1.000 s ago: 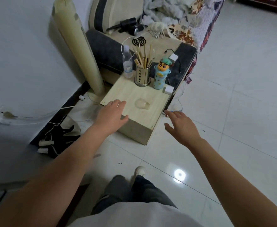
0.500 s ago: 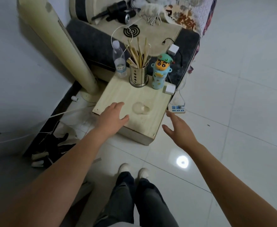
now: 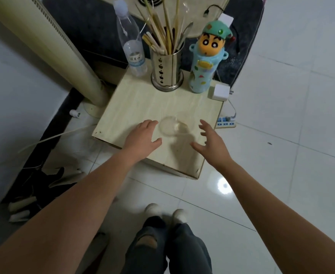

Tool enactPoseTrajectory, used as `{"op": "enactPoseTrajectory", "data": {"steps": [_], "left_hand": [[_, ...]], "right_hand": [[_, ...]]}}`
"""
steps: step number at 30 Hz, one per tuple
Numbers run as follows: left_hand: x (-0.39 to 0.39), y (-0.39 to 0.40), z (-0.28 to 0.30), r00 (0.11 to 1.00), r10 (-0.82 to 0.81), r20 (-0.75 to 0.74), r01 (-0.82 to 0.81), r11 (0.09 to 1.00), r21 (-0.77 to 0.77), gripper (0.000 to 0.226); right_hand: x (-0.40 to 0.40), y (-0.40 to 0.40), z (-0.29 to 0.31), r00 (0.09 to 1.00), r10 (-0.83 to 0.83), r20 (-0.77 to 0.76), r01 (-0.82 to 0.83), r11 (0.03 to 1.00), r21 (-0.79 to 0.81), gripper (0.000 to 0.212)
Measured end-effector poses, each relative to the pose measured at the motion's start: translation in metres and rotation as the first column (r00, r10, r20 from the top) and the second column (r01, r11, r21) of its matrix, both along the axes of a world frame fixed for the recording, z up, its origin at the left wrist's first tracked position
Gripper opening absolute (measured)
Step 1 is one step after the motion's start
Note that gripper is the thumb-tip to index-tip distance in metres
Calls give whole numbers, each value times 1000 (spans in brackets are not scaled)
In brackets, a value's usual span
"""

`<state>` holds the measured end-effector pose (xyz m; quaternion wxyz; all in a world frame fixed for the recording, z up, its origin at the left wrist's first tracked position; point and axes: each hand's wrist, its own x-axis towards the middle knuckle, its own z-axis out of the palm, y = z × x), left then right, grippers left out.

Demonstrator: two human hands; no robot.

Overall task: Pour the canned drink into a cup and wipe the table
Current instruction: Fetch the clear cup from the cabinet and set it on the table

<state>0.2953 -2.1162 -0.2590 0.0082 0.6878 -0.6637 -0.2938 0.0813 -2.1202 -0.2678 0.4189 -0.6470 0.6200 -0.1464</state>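
Clear cup (image 3: 173,125) (faint) — 2 spread, empty hands: left hand (image 3: 143,137), right hand (image 3: 210,143).

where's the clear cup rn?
In the head view the clear cup lies tipped on its side on the wooden table, near the front edge, between the left hand and right hand, both open.

Small wooden table (image 3: 135,107) carries cup (image 3: 172,126), bottle (image 3: 132,46), utensil holder (image 3: 166,73).

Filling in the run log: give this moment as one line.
left hand: open, beside clear cup | right hand: open, other side | cup: lying on table | can: unseen
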Motion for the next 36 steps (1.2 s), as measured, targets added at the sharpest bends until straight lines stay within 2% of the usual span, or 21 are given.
{"op": "enactPoseTrajectory", "data": {"steps": [9, 22, 29, 36], "left_hand": [[5, -1, -45, 998, -56, 15, 56, 998, 14, 60], [3, -3, -63, 988, -135, 79, 136, 991, -6, 60], [1, -5, -55, 990, -124, 64, 121, 991, 51, 59], [-12, -10, 3, 994, -102, -33, 104, 992, 78, 59]], "right_hand": [[26, -22, -38, 990, -74, 120, 79, 996, -38, 97], [35, -29, -45, 987, -89, 137, 105, 987, -121, 87], [33, -27, -25, 982, -112, 154, 132, 983, -125, 86], [27, -22, 40, 984, -114, 141, 139, 974, -182, 86]]}}
